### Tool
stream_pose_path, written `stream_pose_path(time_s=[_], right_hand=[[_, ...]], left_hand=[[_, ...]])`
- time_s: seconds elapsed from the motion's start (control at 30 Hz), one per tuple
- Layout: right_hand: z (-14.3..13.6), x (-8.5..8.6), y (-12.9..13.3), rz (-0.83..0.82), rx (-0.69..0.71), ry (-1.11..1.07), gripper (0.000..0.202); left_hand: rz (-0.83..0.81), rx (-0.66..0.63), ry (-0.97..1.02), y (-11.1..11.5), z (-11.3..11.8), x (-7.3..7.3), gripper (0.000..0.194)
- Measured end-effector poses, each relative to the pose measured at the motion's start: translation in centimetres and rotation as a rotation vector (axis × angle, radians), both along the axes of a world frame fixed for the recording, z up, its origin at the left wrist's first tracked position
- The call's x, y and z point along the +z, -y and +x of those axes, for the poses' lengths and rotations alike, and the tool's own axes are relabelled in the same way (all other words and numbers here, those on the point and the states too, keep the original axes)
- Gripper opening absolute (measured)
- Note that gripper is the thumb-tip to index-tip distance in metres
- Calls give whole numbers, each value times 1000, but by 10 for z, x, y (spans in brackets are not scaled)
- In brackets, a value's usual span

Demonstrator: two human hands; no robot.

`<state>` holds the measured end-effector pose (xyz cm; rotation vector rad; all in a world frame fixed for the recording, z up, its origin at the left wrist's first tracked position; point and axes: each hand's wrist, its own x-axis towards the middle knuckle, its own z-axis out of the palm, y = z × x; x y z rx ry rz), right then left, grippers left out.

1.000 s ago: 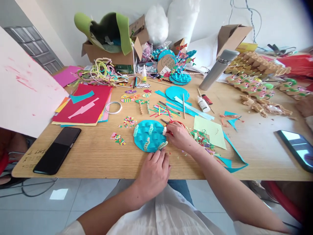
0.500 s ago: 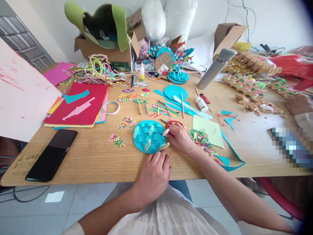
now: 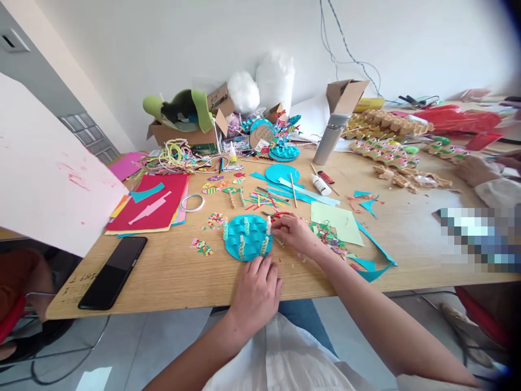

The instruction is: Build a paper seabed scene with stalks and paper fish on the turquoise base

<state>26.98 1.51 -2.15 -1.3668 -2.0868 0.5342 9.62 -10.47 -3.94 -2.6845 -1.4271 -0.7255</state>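
Observation:
A round blue woven disc lies on the wooden table, with several pale twisted pieces standing on it. My left hand rests at the disc's near edge, its fingertips touching the rim and its fingers close together. At the disc's right edge, my right hand pinches a whitish twisted piece that stands upright there. Red-handled scissors lie just behind my right hand, partly hidden by it.
A black phone and red paper sheets lie left. Behind are a glue bottle and a grey flask. Green paper and scraps lie right. Another person's hand is at far right.
The camera view has tilted up and shifted, showing more wall. My right hand has stayed at the whitish piece, which now looks more upright. My left hand remains at the near rim.

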Motion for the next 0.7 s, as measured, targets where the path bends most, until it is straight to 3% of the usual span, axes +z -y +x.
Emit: stream_pose_path(time_s=[0.27, 0.5, 0.7], right_hand=[[6, 3, 2, -48, -115, -132, 14], [2, 0, 6, -27, -58, -211, 20], [2, 2, 8, -60, -96, -285, 24]], left_hand=[[69, -22, 39, 1, 0, -1, 20], [109, -69, 96, 0, -1, -2, 19], [124, -123, 189, 2, -3, 4, 17]])
